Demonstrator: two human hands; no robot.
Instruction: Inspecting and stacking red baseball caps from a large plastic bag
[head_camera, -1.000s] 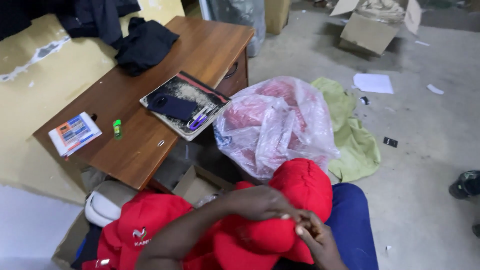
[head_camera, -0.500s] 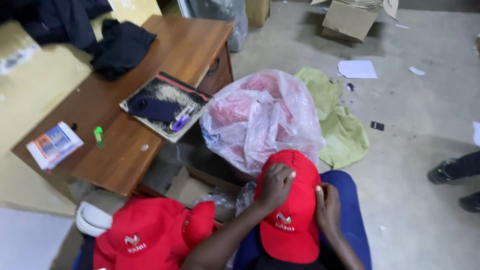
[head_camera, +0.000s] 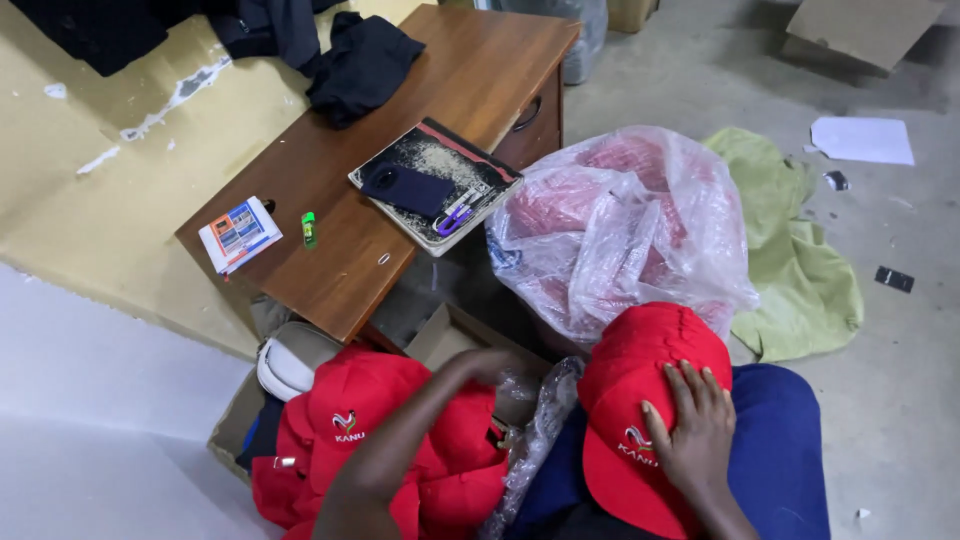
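Red caps are lying piled at the left, the left hand is reaching past them toward crinkled plastic, its grip hidden from view, while the right hand is pressing flat, fingers apart, on one red cap on the lap, with the clear bag beyond still holding more.

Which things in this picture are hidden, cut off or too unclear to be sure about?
- Left hand, head view: its fingers go behind the pile of red caps and crumpled clear plastic, so what it grips is hidden.
- Clear plastic bag: cloudy film shows only reddish shapes inside.
- Cardboard box: the caps and the wooden desk cover its contents.
- Red cap under the right hand: its lower part is cut by the bottom edge.
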